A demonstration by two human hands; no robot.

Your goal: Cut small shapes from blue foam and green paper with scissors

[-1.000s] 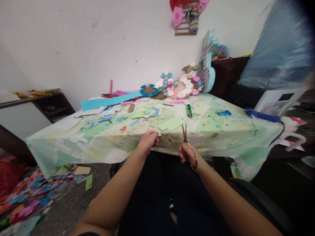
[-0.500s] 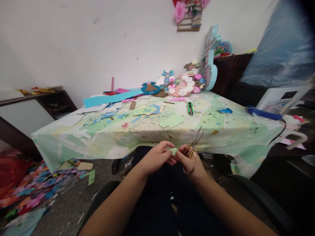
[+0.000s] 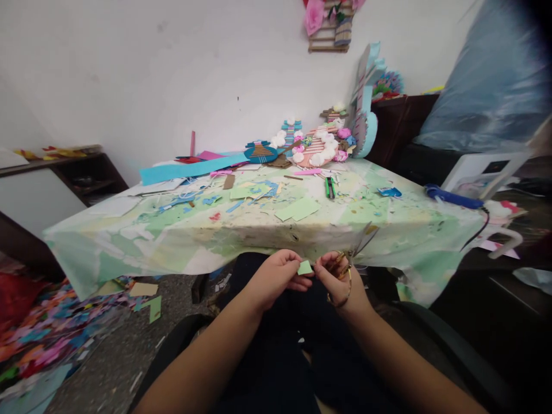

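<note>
My left hand (image 3: 276, 276) pinches a small light green paper piece (image 3: 305, 267) in front of the table's near edge, above my lap. My right hand (image 3: 336, 276) meets it at the paper's right side, fingers closed, with a pair of scissors (image 3: 356, 247) hanging from its fingers and the blades pointing up and right. Both hands sit close together below the table's cloth edge (image 3: 259, 244).
The table carries green paper sheets (image 3: 297, 209), blue scraps, a long blue strip (image 3: 194, 168), a green-handled cutter (image 3: 330, 187), and paper crafts (image 3: 317, 149) by the wall. A blue glue gun (image 3: 452, 198) lies at right. Coloured scraps litter the floor (image 3: 52, 333) at left.
My left hand lifted the small green piece off the table edge and both hands came together over my lap; the scissors swung from upright to tilted right.
</note>
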